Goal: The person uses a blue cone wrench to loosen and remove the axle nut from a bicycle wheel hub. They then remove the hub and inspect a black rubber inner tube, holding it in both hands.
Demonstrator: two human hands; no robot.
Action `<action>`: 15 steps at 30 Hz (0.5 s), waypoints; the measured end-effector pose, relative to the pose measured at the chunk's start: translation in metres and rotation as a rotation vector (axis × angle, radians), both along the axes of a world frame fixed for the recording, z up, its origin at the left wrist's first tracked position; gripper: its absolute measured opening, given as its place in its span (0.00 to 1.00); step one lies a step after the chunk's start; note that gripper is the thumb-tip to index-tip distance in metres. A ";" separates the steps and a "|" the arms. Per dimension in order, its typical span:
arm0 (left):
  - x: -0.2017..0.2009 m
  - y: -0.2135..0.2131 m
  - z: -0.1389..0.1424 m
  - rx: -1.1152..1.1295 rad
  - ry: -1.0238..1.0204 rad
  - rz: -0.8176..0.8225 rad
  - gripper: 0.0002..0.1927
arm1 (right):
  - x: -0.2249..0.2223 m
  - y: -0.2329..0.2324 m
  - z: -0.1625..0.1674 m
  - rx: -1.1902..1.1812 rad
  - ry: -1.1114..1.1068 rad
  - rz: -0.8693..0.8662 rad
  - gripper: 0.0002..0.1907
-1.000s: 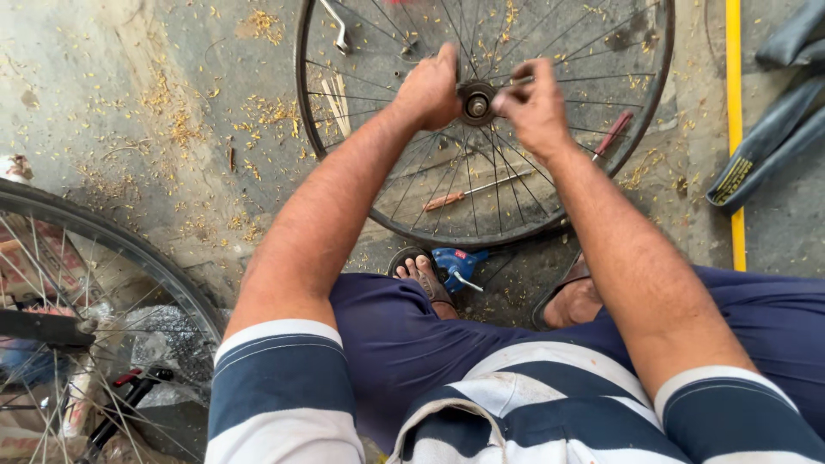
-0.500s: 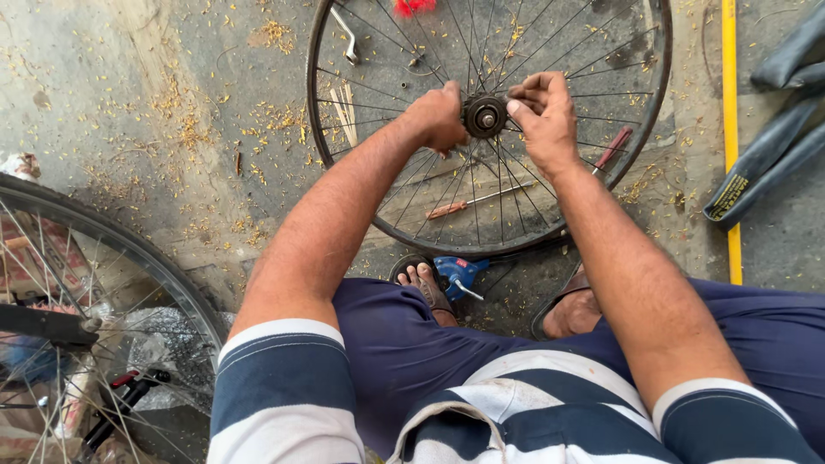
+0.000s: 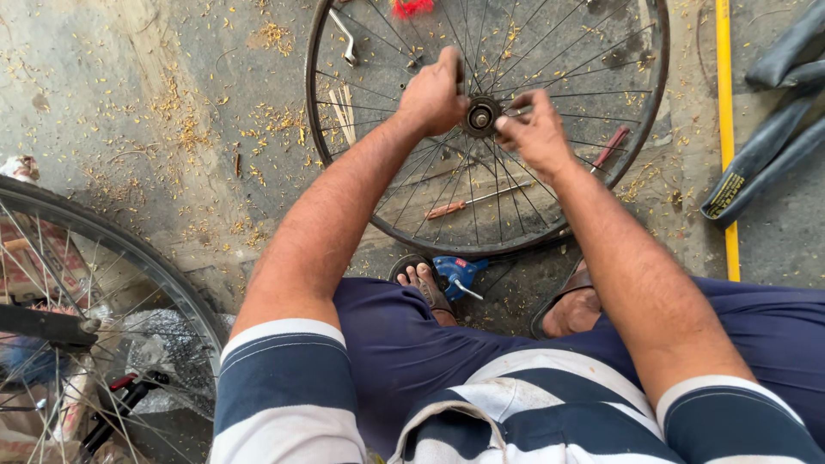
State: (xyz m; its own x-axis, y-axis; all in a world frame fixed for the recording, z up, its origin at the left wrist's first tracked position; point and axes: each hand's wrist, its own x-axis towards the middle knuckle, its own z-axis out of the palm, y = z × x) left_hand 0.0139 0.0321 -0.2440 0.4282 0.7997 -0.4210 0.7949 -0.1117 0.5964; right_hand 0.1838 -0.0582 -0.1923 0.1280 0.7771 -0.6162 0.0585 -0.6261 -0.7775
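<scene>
Now, hub: centre of the bicycle wheel, between my two hands.
Left hand: my fingers curled tight, fisted just left of the hub.
Right hand: my fingers pinched together at the hub's right side.
Screwdriver: under the spokes, below my fingers.
Floor: concrete, strewn with yellow shavings.
</scene>
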 end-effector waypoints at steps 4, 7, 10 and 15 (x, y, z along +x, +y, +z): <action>0.000 0.000 0.003 -0.004 0.005 -0.090 0.25 | -0.007 0.001 0.003 0.312 -0.109 0.025 0.21; -0.004 0.003 0.006 -0.051 0.136 -0.126 0.29 | -0.009 0.001 0.003 0.484 -0.180 -0.022 0.19; -0.004 0.002 0.006 -0.070 0.018 -0.049 0.25 | -0.005 0.002 0.004 0.264 -0.338 0.058 0.20; 0.007 -0.006 0.000 -0.007 -0.215 -0.047 0.22 | 0.003 0.003 0.008 0.103 -0.197 0.166 0.29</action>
